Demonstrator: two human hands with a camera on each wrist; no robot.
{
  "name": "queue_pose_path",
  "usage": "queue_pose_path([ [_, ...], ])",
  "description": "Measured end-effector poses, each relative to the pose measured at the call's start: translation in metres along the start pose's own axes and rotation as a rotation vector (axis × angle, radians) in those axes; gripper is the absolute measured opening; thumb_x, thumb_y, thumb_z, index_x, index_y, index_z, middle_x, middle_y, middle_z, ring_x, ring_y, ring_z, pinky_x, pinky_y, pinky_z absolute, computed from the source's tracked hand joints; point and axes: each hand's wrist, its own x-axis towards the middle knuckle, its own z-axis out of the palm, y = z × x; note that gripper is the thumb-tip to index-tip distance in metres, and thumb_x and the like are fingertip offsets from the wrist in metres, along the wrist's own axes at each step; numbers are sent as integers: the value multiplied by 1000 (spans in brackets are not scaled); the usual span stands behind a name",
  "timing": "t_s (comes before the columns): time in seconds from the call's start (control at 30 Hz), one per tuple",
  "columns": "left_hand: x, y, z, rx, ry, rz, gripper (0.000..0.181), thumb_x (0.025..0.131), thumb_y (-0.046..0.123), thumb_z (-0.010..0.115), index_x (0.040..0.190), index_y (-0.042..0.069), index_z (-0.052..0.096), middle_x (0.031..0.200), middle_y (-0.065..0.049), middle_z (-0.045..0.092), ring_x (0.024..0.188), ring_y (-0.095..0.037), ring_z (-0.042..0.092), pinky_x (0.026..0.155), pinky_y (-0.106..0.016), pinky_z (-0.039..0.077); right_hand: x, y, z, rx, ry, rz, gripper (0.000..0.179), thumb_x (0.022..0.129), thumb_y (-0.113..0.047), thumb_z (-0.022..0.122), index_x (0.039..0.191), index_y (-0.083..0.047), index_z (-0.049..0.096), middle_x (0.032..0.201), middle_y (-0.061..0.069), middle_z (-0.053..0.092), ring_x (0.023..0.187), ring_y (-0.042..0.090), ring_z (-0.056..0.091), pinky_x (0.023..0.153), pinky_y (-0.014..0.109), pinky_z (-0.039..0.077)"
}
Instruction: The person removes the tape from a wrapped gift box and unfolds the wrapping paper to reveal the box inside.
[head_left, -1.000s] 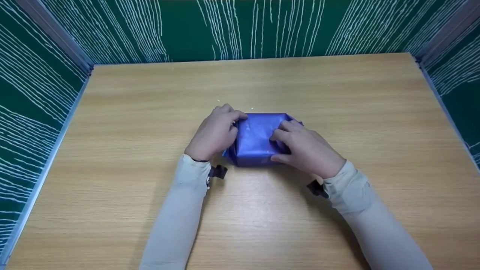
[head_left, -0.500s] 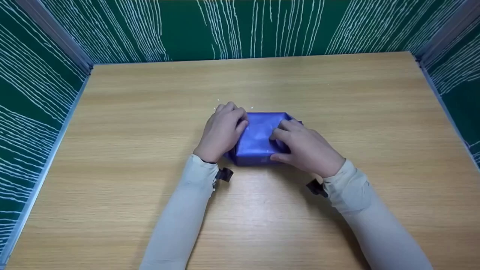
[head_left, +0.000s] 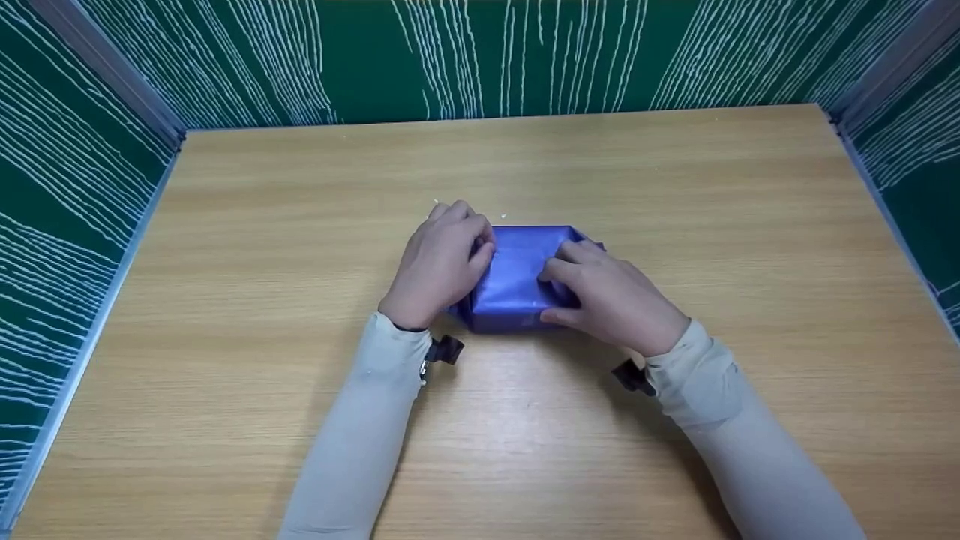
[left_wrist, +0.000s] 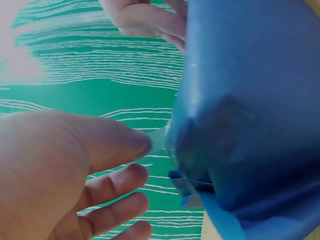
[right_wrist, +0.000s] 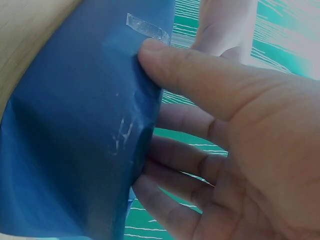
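Observation:
A box-shaped package (head_left: 517,274) wrapped in shiny blue-purple paper lies mid-table. At its upper left edge is my left hand (head_left: 442,259). In the left wrist view, the thumb and index finger of that hand pinch a strip of clear tape (left_wrist: 160,139), whose other end meets the package's edge. Folded paper (left_wrist: 220,215) sticks out at this end. My right hand (head_left: 615,300) grips the package's right part, thumb on the near side and curled fingers on top. Another piece of clear tape (right_wrist: 146,27) is stuck to the near side, seen beside the thumb in the right wrist view.
The wooden table (head_left: 225,337) carries tiny white scraps (head_left: 503,216) just behind the package. Green panels (head_left: 375,67) with white streaks stand along the back and both sides. Small black wrist cameras (head_left: 448,349) jut from both sleeves.
My left hand has shifted right and slightly away, with its fingers drawn together at the package's upper left edge, then edged back left a little. The right hand and package have hardly moved.

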Motion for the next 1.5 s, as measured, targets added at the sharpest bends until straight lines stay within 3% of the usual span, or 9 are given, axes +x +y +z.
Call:
queue_pose_path([
  [0.3,-2,0,-4,-8,-49,5,17,102,25,64,103,13,76,105,-2,66,96,-21,56,83,-36,50,-1,1,2,-9,24,-22,40,85,-35,86,110,-9,70,98,6,55,89,24,50,64,34,45],
  [0.43,-2,-3,-3,-58,-34,-31,12,101,22,67,106,15,75,103,1,67,92,-17,58,82,-35,50,-1,1,1,-2,11,-18,41,87,-36,85,113,-9,70,101,6,55,91,24,51,67,35,47],
  [0.6,-4,-8,-7,-81,-12,-40,11,100,14,61,107,12,69,101,0,67,87,-18,59,79,-35,50,-1,0,0,7,1,-11,41,87,-37,85,114,-10,70,102,6,55,92,25,51,67,36,48],
  [0.67,-6,-10,-10,-72,-30,-55,11,99,12,59,105,11,68,99,-1,66,86,-19,58,78,-35,50,-1,0,0,10,2,-9,41,86,-37,85,114,-10,70,102,6,55,92,25,51,67,36,48],
  [0.77,-10,-14,-14,-70,-105,-106,6,97,15,62,98,12,67,91,-1,63,84,-19,57,74,-35,47,-1,0,1,10,0,-6,41,86,-37,85,114,-10,70,102,6,55,92,25,51,67,36,48],
  [0.87,-13,-15,-16,-80,-191,-154,18,97,28,66,88,13,65,81,1,59,77,-18,57,68,-33,43,0,0,1,8,-2,-3,42,86,-37,85,114,-10,70,103,6,56,92,25,51,68,36,48],
  [0.97,-13,-14,-14,-89,-233,-171,35,97,42,67,78,14,61,70,4,53,67,-16,54,61,-30,37,0,0,1,3,-2,0,42,86,-37,85,114,-10,70,102,5,56,92,24,51,68,35,48],
  [1.17,-9,-11,-6,-80,-250,-192,53,99,54,62,66,15,50,61,6,42,56,-14,46,54,-29,30,0,1,2,0,12,-3,42,85,-36,87,113,-9,70,101,6,57,91,24,51,66,36,49],
  [1.5,-8,-12,-4,-90,-248,-196,51,101,45,61,62,17,43,57,8,35,50,-11,42,51,-26,28,0,-1,1,-2,-17,16,43,86,-38,85,115,-10,70,106,7,59,95,25,53,71,39,52],
])
